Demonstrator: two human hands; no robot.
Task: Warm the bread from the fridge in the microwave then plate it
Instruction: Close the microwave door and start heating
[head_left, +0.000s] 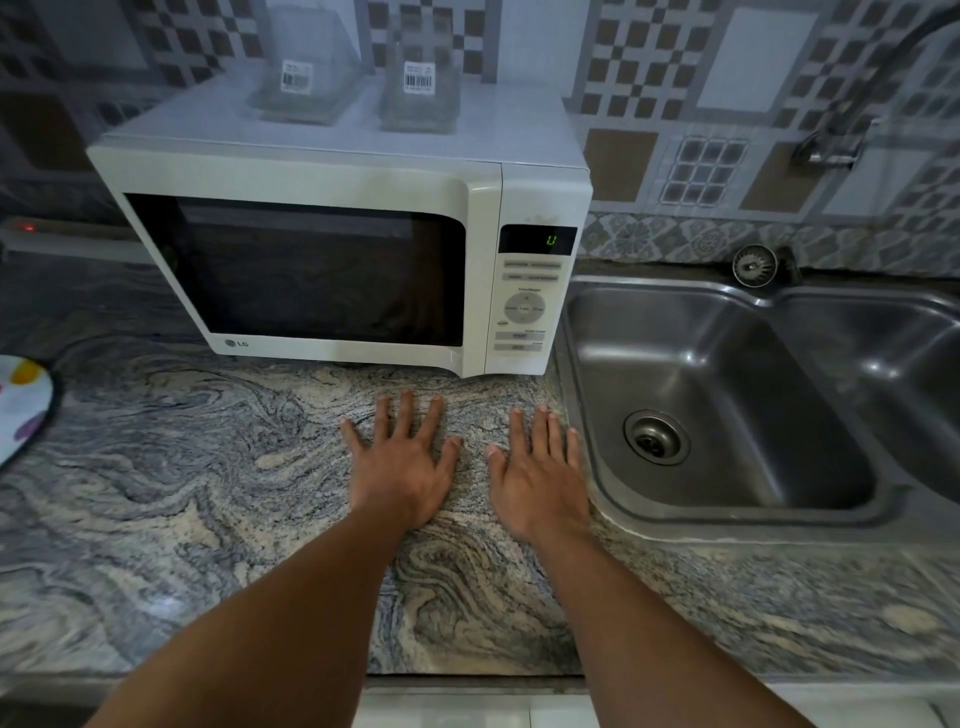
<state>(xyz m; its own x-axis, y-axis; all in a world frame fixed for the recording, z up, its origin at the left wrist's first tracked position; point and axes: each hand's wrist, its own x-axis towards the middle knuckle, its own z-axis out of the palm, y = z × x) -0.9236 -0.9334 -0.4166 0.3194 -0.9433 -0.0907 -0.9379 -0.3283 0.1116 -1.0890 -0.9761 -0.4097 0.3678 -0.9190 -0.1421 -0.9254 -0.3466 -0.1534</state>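
Left grip (402, 470) and right grip (540, 480) lie flat and released, fingers spread, on the worktop (182, 467), grasping nothing; the closed microwave (332, 260) stands just beyond their fingertips

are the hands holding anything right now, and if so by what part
Nothing is held. The left hand and right hand both lie flat, fingers spread, on the countertop in front of the closed microwave.
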